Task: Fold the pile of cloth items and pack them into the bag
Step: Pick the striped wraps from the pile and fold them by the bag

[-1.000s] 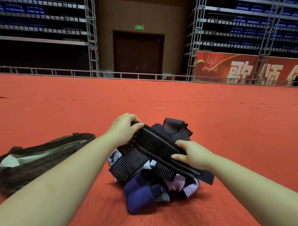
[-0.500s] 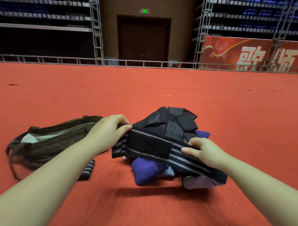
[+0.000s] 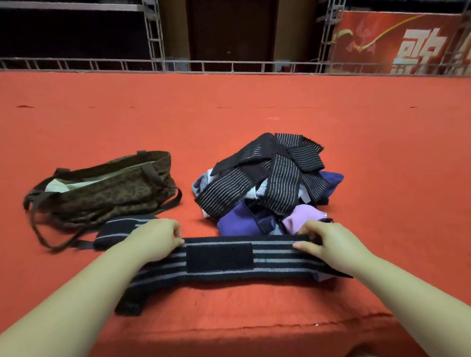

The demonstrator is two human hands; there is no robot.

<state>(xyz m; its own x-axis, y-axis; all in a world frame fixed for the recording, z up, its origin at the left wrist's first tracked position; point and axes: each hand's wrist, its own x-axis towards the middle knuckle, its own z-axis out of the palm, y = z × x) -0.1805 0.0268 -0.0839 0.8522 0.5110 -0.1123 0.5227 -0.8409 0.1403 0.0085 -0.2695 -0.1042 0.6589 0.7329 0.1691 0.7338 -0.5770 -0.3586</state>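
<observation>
Far out to the left of the hands, a brown patterned bag (image 3: 102, 189) lies on its side on the red carpet (image 3: 253, 110). Its mouth is open and something pale shows inside. Its dark straps trail down toward the left hand. Just behind the left hand lies a small dark cloth with grey stripes (image 3: 118, 232), beside the bag's strap.

The left hand (image 3: 158, 239) holds one end of a long black strap with grey stripes (image 3: 219, 262). Its fingers are curled over the top edge of the strap. The strap lies flat on the carpet and runs straight across to the other hand. In the middle of it, between the two hands, is a plain black patch. A loose end of the strap sticks out under the left arm.

The right hand (image 3: 332, 248) holds the other end, with the thumb on top and the fingers bent over the far edge.

Just behind the strap, closer to the right hand, sits the pile of cloth items (image 3: 267, 185). It has black striped straps on top and purple and pale cloths below.

The red carpet covers the whole floor. At its far edge runs a low metal rail (image 3: 224, 66). Behind it is a dark door (image 3: 232, 27), metal frames, and on the right a red banner with big white letters (image 3: 401, 41).
</observation>
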